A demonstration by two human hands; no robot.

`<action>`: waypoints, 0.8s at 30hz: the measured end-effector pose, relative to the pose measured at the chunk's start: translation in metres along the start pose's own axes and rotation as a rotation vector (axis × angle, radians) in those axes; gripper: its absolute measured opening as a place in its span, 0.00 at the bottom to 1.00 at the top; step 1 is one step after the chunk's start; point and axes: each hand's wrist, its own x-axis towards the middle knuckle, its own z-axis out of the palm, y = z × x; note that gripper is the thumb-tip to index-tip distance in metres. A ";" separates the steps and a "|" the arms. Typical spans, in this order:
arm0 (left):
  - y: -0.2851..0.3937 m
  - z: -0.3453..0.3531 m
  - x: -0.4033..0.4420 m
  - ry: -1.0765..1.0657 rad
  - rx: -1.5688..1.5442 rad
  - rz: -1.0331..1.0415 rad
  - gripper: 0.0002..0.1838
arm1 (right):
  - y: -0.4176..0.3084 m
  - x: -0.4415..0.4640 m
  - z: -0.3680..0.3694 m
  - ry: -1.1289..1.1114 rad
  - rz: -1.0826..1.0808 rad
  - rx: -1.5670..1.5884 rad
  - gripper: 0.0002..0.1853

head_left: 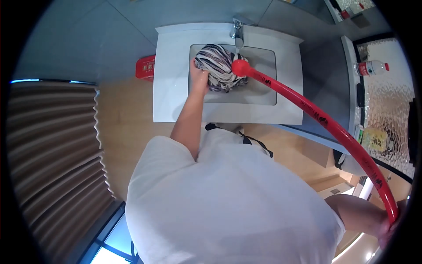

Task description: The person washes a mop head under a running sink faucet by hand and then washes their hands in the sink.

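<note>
A mop head of black, white and grey strips rests in the sink, bunched beneath the tap. My left hand grips its left side, the fingers partly hidden by the strips. From the red socket on the mop head, a long red mop handle runs to the lower right; it looks curved through the lens. Far down at the right edge, my right hand is closed around the handle's end. Whether water flows from the tap I cannot tell.
A white countertop surrounds the sink. Left of it stands a red container. To the right, a bottle with a red cap lies on a textured glass surface. A pleated curtain hangs at left.
</note>
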 end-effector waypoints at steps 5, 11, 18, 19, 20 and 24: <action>0.045 0.003 0.004 -0.057 -0.033 0.099 0.32 | -0.015 0.018 -0.048 -0.015 0.029 -0.142 0.24; 0.052 0.003 0.018 -0.073 -0.030 0.110 0.34 | -0.008 0.007 -0.092 0.378 0.058 -0.027 0.24; -0.016 -0.008 0.049 -0.062 0.365 0.090 0.38 | 0.036 -0.040 -0.099 0.498 0.249 0.048 0.17; -0.025 -0.012 0.054 -0.096 0.452 0.102 0.44 | 0.038 -0.044 -0.096 0.496 0.250 0.046 0.17; -0.030 -0.011 0.055 -0.115 0.567 0.125 0.47 | 0.042 -0.047 -0.086 0.502 0.269 0.017 0.17; -0.089 0.001 0.063 -0.302 0.907 0.187 0.55 | 0.056 -0.048 -0.079 0.485 0.313 -0.052 0.16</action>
